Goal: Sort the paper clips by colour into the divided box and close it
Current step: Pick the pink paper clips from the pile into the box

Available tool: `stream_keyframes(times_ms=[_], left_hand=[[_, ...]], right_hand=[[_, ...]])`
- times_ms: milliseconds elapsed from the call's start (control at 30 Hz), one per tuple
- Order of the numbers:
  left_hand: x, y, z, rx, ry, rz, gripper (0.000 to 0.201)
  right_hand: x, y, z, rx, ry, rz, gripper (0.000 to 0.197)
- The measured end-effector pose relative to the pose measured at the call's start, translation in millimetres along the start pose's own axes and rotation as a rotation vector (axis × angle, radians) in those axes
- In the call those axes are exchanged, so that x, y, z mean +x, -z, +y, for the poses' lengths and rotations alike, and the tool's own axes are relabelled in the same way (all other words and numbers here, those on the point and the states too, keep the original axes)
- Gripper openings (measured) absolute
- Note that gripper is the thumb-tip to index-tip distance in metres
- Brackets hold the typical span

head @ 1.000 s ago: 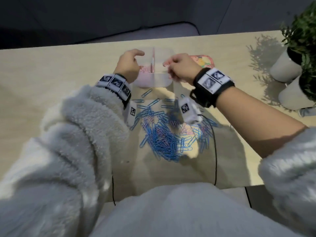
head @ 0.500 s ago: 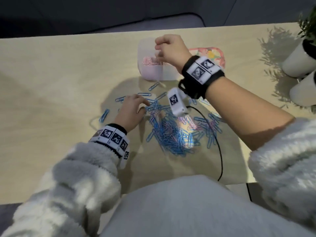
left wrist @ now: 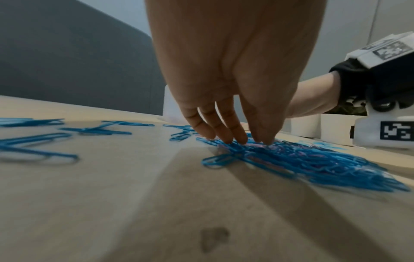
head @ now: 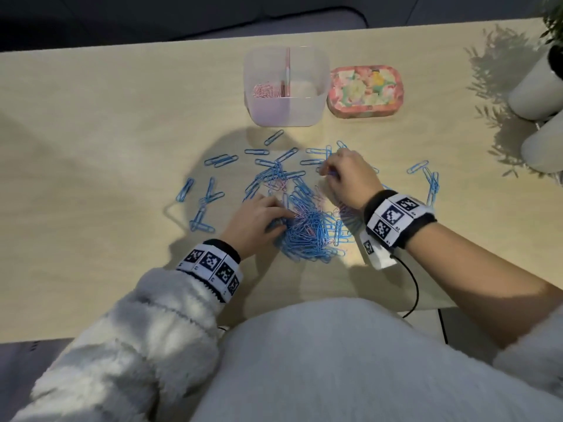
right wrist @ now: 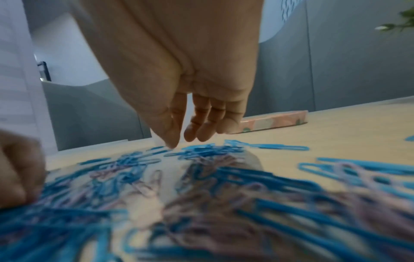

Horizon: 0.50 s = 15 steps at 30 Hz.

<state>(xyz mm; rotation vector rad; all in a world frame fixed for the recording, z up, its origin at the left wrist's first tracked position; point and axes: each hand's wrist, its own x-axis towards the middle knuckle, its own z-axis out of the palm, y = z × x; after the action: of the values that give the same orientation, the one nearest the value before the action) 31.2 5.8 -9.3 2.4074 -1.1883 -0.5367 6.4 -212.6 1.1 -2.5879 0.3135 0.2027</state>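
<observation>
A clear divided box (head: 307, 112) stands open at the back of the table, with pink paper clips (head: 266, 90) in its left compartment; the right one looks empty. Its floral lid (head: 365, 92) lies just to the right. In front lies a pile of blue and pink clips (head: 307, 229) (left wrist: 313, 163) (right wrist: 201, 186). My left hand (head: 283, 214) (left wrist: 235, 140) rests straight fingertips on the pile's left side. My right hand (head: 327, 173) (right wrist: 181, 140) hovers over the pile's far right, fingers loosely bent, thumb tip touching down among blue clips, holding nothing I can see.
Loose blue clips (head: 210, 193) lie scattered left of the pile and more at the right (head: 429, 181). Two white plant pots (head: 536, 89) stand at the table's right edge. A black cable (head: 411, 287) runs from my right wrist over the front edge.
My right hand came back from the box down to the pile. My left hand slid right onto the pile. The box now shows unobstructed.
</observation>
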Motion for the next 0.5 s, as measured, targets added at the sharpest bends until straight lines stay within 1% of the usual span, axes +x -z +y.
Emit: stream_keyframes(times_ms=[67, 167, 233, 300, 367, 500], left_hand=[[-5, 2, -4, -0.080, 0.058, 0.072, 0.022], [-6, 8, -12, -0.169, 0.254, 0.213, 0.014], [-2, 10, -16, -0.184, 0.371, 0.248, 0.017], [2, 11, -17, -0.197, 0.432, 0.234, 0.024], [6, 10, -15, -0.196, 0.445, 0.207, 0.026], [11, 10, -17, -0.205, 0.470, 0.226, 0.016]], right_hand=[[6, -1, -17, 0.021, 0.082, -0.013, 0.023], [18, -13, -46, -0.056, 0.253, -0.152, 0.025], [26, -22, -58, -0.176, 0.342, -0.216, 0.023], [32, -29, -62, -0.232, 0.383, -0.218, 0.019], [36, -31, -57, -0.175, 0.359, -0.199, 0.015], [41, -21, -38, -0.011, 0.183, -0.153, 0.020]])
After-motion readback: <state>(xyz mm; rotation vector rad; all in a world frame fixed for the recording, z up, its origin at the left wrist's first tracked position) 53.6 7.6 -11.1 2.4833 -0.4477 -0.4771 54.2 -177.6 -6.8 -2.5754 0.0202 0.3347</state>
